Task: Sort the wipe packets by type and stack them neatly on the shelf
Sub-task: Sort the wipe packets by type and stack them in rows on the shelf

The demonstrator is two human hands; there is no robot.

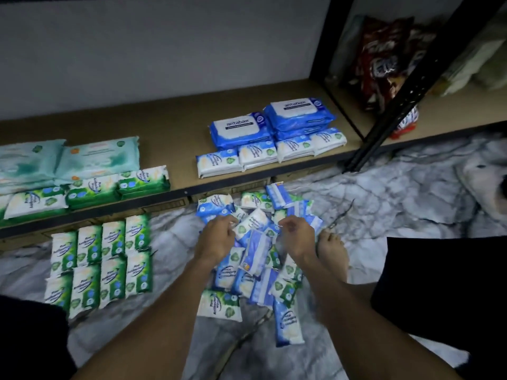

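**Item 1, left hand** (219, 237): over the near-left part of the heap, fingers curled down onto packet edges. I cannot tell whether they pinch a packet or only touch.

**Item 2, right hand** (297, 235): level with the left hand, fingers curled inward the same way. I cannot read its grasp either.

**Item 3, blue antibacterial wipe packet** (253, 222): in the gap between the two hands, at or just beside both sets of fingertips. Its long axis is diagonal, near end toward the left hand, far end tipped away and to the right. I judge neither hand clearly nearer, but the left fingertips sit along its long edge, so that hand has the easier take.

**Item 4, mixed heap** (260, 272): blue and green packets, jumbled under and around both hands on the marbled floor (397, 204).

**Item 5, bare foot** (333, 250): just right of the right hand.

**Item 6, green packets in rows** (101, 259): on the floor, well left of the left hand, long axes pointing at the shelf.

**Item 7, shelf** (175, 124): beyond both hands.
- The row of small blue packets (258, 154) is straight ahead of the hands, with antabax packs (241, 130) behind it.
- The green stacks (93, 189) are ahead and to the left.
- My reading is that a blue packet travels forward and a green one goes left.
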